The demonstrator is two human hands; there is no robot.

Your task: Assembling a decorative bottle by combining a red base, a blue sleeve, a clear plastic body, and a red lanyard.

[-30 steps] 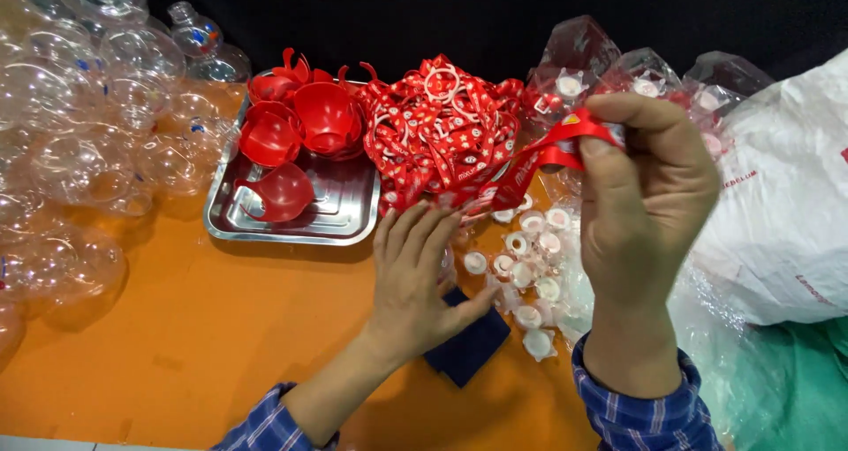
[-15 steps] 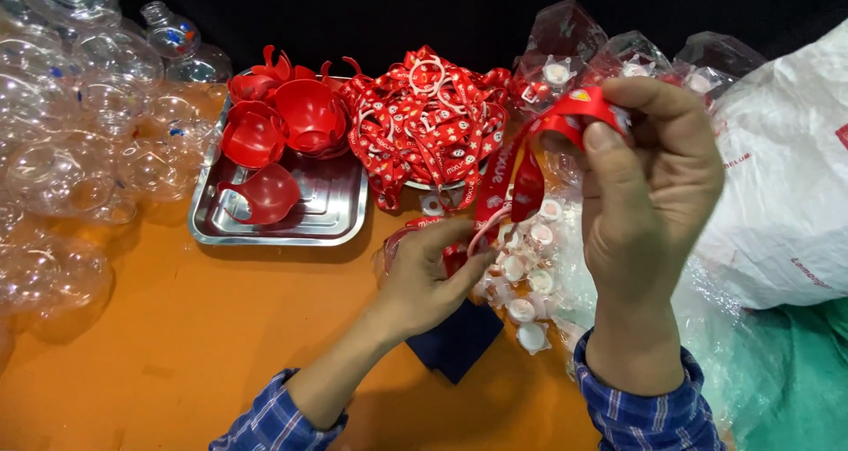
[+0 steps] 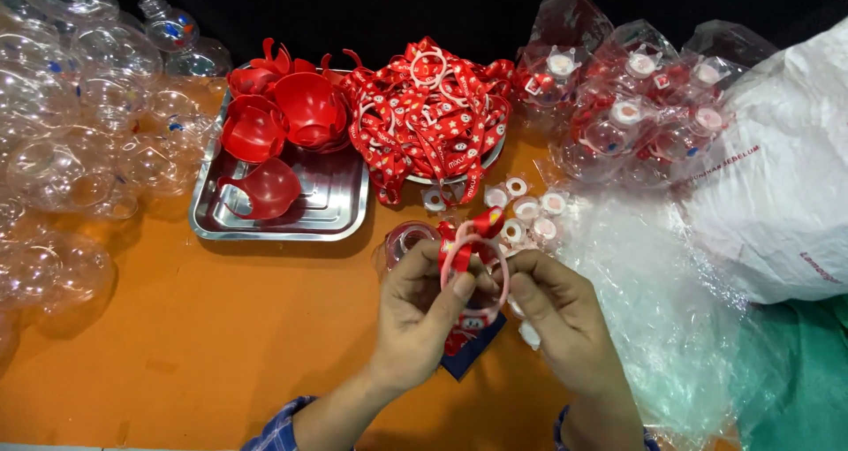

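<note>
Between both hands, low at the centre of the orange table, a red ribbon loop with a pale ring is pinched: the left hand is closed on its left side, the right hand on its right. Just behind it, small white caps are scattered. Farther back, a pile of red ribbons is heaped beside a metal tray of red half-shells. Clear plastic globes are massed at left.
</note>
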